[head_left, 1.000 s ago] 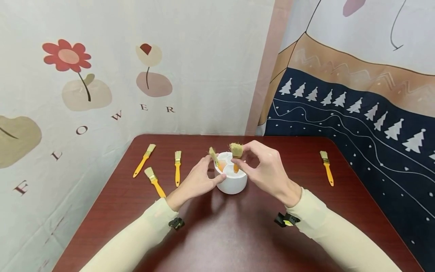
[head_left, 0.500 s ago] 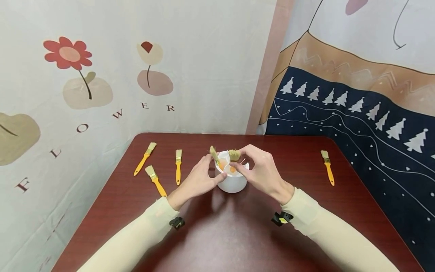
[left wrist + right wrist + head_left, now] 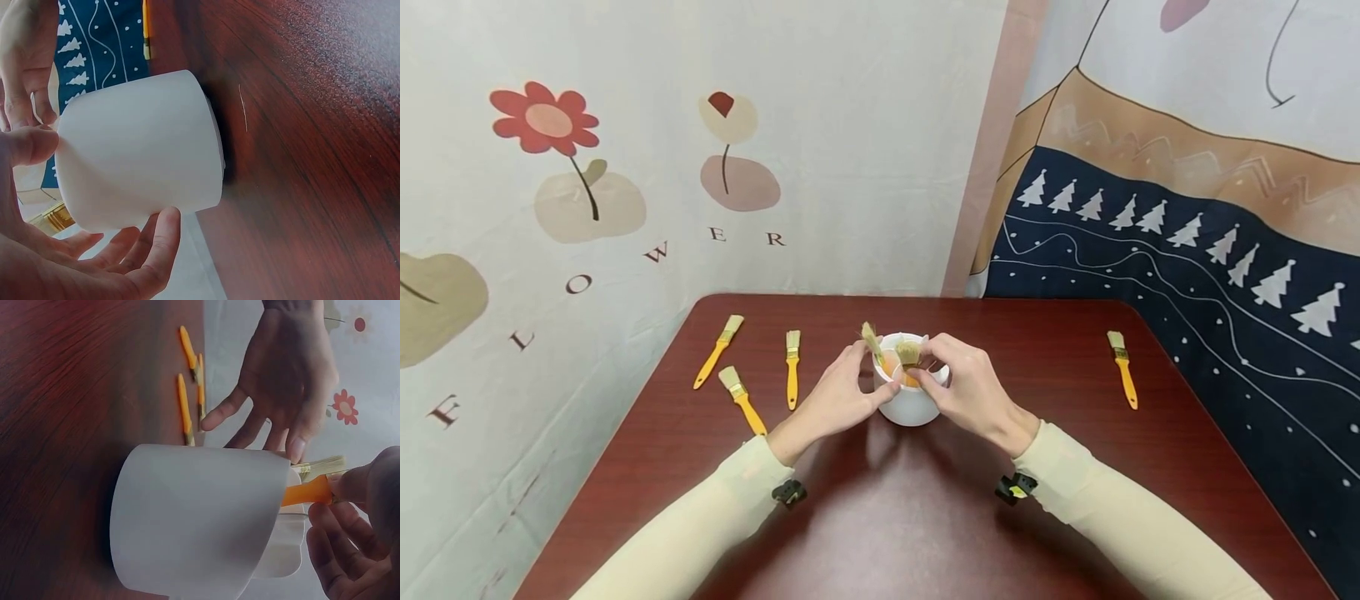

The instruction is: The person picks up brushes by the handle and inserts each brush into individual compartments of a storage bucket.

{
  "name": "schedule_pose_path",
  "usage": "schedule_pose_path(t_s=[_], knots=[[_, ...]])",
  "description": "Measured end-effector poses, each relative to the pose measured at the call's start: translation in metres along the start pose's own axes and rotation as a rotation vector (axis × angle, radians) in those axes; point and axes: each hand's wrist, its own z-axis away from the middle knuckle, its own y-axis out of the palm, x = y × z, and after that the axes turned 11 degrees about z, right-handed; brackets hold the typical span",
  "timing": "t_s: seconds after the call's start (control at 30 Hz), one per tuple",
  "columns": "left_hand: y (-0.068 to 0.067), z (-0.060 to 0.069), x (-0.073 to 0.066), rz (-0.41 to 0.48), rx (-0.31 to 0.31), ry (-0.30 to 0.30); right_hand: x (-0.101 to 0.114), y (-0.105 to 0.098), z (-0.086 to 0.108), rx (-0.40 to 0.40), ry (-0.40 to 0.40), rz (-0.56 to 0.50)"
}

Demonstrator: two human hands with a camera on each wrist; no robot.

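Observation:
A white round holder with inner dividers stands upright on the table. My left hand grips its left side, thumb at the rim and fingers along the wall. My right hand pinches a paintbrush near its ferrule, bristles up. Its orange handle points down into the holder's opening; the lower end is hidden by the wall. Another paintbrush leans in the holder's left part, next to my left fingers.
Three yellow-handled paintbrushes lie on the left: one farthest left, one nearer me and one upright in view. A single paintbrush lies far right. Printed cloths hang behind the dark red table.
My right hand has moved left and slightly down, lowering its paintbrush further into the holder. My left hand has kept its grip on the holder.

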Motion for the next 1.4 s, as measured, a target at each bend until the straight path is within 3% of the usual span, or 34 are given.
schedule_pose_path(t_s=[0.23, 0.47, 0.63, 1.17, 1.4], knots=[[-0.001, 0.002, -0.001, 0.010, 0.004, 0.002, -0.001, 0.005, 0.004, 0.010, -0.043, 0.026], [0.000, 0.003, -0.001, 0.004, 0.011, 0.002, -0.001, 0.008, 0.008, 0.051, -0.098, 0.130], [0.001, 0.003, -0.001, 0.017, 0.016, -0.005, -0.001, 0.008, 0.009, 0.075, -0.098, 0.156], [-0.001, 0.005, -0.001, 0.017, 0.016, 0.006, -0.002, 0.004, 0.011, 0.026, -0.115, 0.086], [-0.002, 0.003, -0.002, -0.002, 0.022, 0.013, -0.004, -0.004, 0.013, 0.043, -0.078, 0.047]])
